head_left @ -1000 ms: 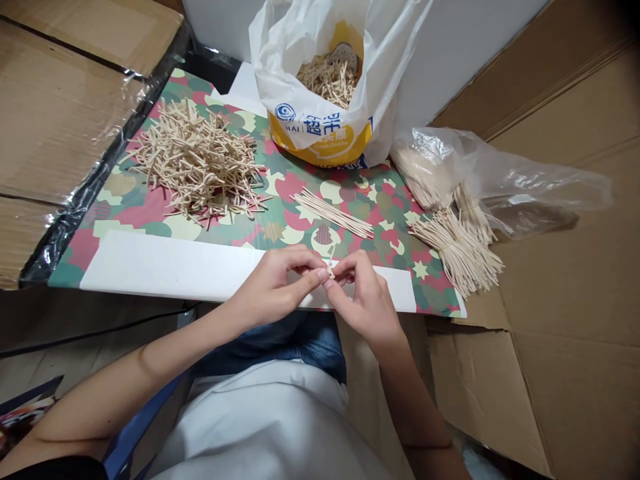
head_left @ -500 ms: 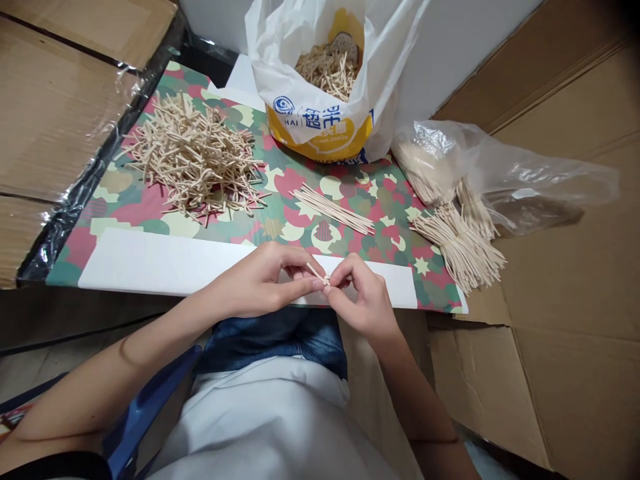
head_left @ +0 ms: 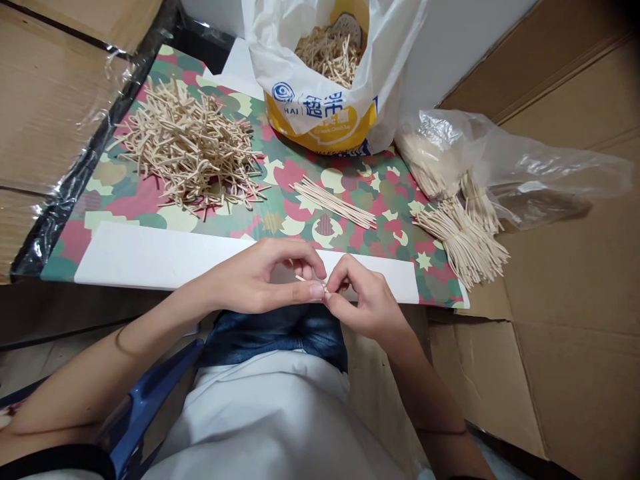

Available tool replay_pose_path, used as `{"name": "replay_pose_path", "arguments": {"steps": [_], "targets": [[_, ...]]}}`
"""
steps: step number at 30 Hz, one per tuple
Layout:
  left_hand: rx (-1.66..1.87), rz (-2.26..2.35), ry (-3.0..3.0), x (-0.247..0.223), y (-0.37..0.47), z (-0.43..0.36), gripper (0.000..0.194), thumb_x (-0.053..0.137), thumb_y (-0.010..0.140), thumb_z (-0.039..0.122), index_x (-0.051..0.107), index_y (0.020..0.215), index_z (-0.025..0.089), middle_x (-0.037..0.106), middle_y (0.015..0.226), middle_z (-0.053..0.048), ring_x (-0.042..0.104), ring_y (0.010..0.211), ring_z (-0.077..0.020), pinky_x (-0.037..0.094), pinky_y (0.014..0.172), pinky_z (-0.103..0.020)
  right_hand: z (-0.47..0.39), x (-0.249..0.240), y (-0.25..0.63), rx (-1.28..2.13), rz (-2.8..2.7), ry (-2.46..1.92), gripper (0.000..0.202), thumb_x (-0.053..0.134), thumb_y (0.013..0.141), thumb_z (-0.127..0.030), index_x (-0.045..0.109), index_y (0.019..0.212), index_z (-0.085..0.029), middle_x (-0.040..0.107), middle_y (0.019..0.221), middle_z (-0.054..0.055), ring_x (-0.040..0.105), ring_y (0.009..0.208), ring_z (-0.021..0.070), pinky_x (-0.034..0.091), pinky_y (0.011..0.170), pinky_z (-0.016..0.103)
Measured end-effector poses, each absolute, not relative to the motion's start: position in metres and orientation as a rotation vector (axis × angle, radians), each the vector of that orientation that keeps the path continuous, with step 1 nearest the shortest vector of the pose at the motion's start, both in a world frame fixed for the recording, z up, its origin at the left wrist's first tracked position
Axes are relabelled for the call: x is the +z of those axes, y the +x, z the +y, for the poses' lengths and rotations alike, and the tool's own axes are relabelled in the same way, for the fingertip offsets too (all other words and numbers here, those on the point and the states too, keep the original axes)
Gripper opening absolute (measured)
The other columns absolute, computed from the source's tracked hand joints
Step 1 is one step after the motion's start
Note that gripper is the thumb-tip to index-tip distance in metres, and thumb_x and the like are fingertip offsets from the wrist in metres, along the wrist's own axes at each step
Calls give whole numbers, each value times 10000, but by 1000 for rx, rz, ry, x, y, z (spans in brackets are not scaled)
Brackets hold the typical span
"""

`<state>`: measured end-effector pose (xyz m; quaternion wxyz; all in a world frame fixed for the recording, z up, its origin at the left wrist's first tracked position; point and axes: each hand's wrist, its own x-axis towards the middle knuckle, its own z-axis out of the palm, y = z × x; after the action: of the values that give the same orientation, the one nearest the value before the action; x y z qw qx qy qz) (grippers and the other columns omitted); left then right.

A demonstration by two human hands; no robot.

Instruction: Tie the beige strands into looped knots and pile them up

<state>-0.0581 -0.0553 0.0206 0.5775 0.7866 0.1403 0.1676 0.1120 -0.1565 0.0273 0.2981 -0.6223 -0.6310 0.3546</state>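
Note:
Above the table's front edge, my left hand (head_left: 273,277) and my right hand (head_left: 363,293) meet with their fingertips pinched on one small knotted rattan stick (head_left: 326,291). Most of it is hidden by the fingers; a pale end shows beside the left thumb. Beyond the hands, a row of straight rattan sticks (head_left: 335,202) lies on the patterned sheet. To the left rises a large heap of bent, knotted sticks (head_left: 193,150). Tied bundles of straight sticks (head_left: 463,240) rest at the right.
A white and yellow plastic bag (head_left: 320,117) with more stick pieces stands open at the back. A clear plastic bag (head_left: 540,157) lies at the right, partly over sticks. Cardboard (head_left: 575,280) flanks the right side, wrapped cartons (head_left: 60,100) the left. A white strip (head_left: 150,257) runs along the front edge.
My left index finger has lifted and curled over, and the stick's free end now points left beside the thumb. The right hand keeps its pinch. The view has shifted slightly.

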Motion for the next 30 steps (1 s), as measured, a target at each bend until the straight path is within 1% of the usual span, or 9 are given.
{"name": "replay_pose_path", "arguments": {"steps": [4,6,8,15,19,22,25,27,30], "targets": [[490,414,1909,25,-53,-60,101,588,787,210,660,768,143,602,706,-18,526,681,-120,414,662,-222,-155,31,109,901,-1715,-1692,141,524,711,-108,431,720,-215,494,635,-56,456,562,89,379,541,200],[531,448,1871,25,-51,-62,103,569,780,154,655,724,144,591,672,-9,514,663,-113,407,652,-217,-154,34,108,889,-1730,-1717,137,516,715,-111,426,716,-214,499,639,-54,464,564,89,381,543,197],[555,473,1776,23,-50,-61,113,566,775,137,647,696,140,575,650,-1,495,636,-102,399,624,-211,-154,35,109,887,-1738,-1742,138,516,714,-113,422,714,-214,503,631,-60,461,550,84,373,532,192],[471,520,1379,8,-45,-60,151,610,768,236,607,671,120,531,601,10,483,559,-90,369,524,-208,-152,34,117,963,-1760,-1830,120,531,709,-153,430,704,-217,519,591,-66,472,537,95,344,504,196],[460,567,1338,3,-47,-60,177,628,763,262,595,662,120,508,575,20,460,534,-78,330,492,-194,-152,36,120,1001,-1779,-1841,120,528,710,-143,435,689,-216,478,556,-72,435,509,91,311,477,193],[471,580,1377,3,-49,-60,203,632,773,298,593,679,122,517,587,16,463,543,-82,333,494,-195,-152,36,122,1025,-1767,-1800,119,534,733,-150,440,699,-215,498,586,-66,453,530,90,335,498,194],[524,555,1421,6,-50,-60,215,623,789,314,589,694,124,538,639,8,470,582,-83,356,524,-194,-151,37,128,1094,-1708,-1753,91,564,786,-234,475,791,-218,557,672,-52,520,611,100,392,570,206],[538,547,1441,9,-49,-60,218,609,804,317,585,705,124,542,658,6,469,597,-84,361,537,-193,-150,38,132,1192,-1679,-1728,149,577,814,-331,488,854,-218,581,701,-42,548,648,108,403,585,211],[513,546,1461,11,-47,-64,226,597,816,331,578,721,126,524,643,13,461,594,-86,365,540,-195,-148,39,136,1307,-1716,-1703,216,519,861,-417,510,823,-204,584,662,-39,542,621,106,382,558,208]]}}
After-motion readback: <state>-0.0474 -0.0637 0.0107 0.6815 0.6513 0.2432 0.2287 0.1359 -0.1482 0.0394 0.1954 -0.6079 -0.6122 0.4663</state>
